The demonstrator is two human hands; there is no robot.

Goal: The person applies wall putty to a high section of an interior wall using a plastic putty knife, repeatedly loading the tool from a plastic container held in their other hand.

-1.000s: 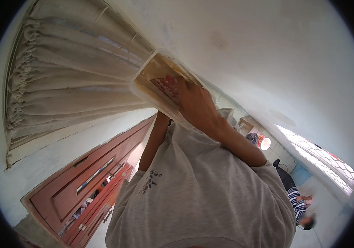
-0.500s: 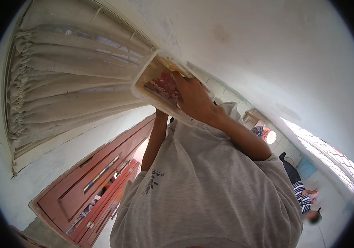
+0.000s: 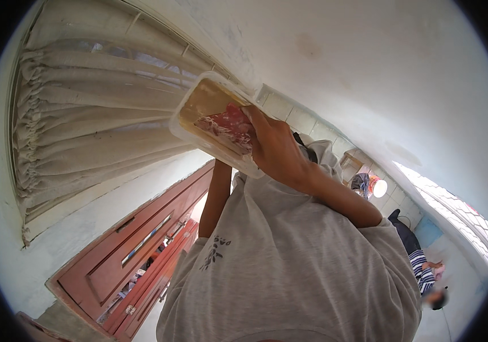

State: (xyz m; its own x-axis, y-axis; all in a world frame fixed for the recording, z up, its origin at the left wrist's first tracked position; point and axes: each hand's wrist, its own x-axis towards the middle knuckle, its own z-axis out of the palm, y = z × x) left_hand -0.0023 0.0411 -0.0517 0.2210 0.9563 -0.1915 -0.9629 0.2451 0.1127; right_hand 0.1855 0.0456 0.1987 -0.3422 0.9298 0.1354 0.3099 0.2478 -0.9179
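A clear plastic container (image 3: 185, 124), roughly rectangular with rounded corners, is held up tilted in front of my chest. Its inside has a tan, cloudy coating or liquid. A crumpled red piece (image 3: 229, 122), smeared with white, lies inside; whether it is cloth or something else I cannot make out. My right hand (image 3: 281, 149) reaches over the container's right side, fingers and thumb closed on the red piece. From below, my left forearm (image 3: 216, 191) goes up to the container's underside, where the container hides my left hand.
A gathered pale curtain (image 3: 101, 108) covers the window at left, with a reddish wooden door (image 3: 124, 256) below it. A white wall (image 3: 381, 74) runs along the far side. At right are a wooden stool (image 3: 353, 161), a red-and-white tub (image 3: 377, 187) and another person (image 3: 423, 268).
The container has shifted slightly left and turned, showing more of its tan inside. My right hand has moved a little right and down, still gripping the red piece.
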